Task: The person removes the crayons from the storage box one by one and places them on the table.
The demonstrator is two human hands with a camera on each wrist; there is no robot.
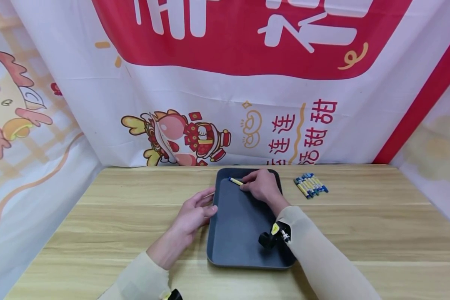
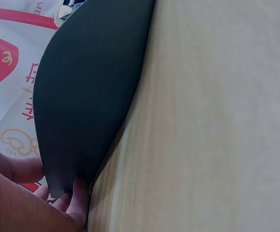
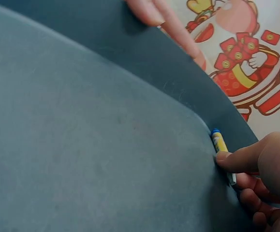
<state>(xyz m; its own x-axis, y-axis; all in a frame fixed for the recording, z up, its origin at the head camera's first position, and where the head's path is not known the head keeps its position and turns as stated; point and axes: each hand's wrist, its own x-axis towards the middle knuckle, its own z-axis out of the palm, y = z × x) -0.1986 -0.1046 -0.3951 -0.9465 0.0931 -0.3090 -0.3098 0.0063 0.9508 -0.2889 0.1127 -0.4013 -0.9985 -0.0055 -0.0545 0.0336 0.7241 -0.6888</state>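
Observation:
A dark grey rectangular tray (image 1: 234,233) lies lengthwise on the wooden table. My left hand (image 1: 195,212) holds its left side, the thumb over the rim and the fingers against the outer wall. Inside the tray, at its far end, my right hand (image 1: 264,185) pinches a yellow crayon (image 1: 235,181) with a blue tip. In the right wrist view, the crayon (image 3: 219,140) lies along the foot of the tray wall between thumb and fingers. The left wrist view shows the tray's outer side (image 2: 86,92) with the left fingers at its end.
Several crayons (image 1: 310,185) lie side by side on the table (image 1: 360,233), right of the tray. A printed cloth (image 1: 195,87) hangs behind the table's far edge, with more cloth at both sides. A small black camera (image 1: 271,238) sits on the right wrist over the tray.

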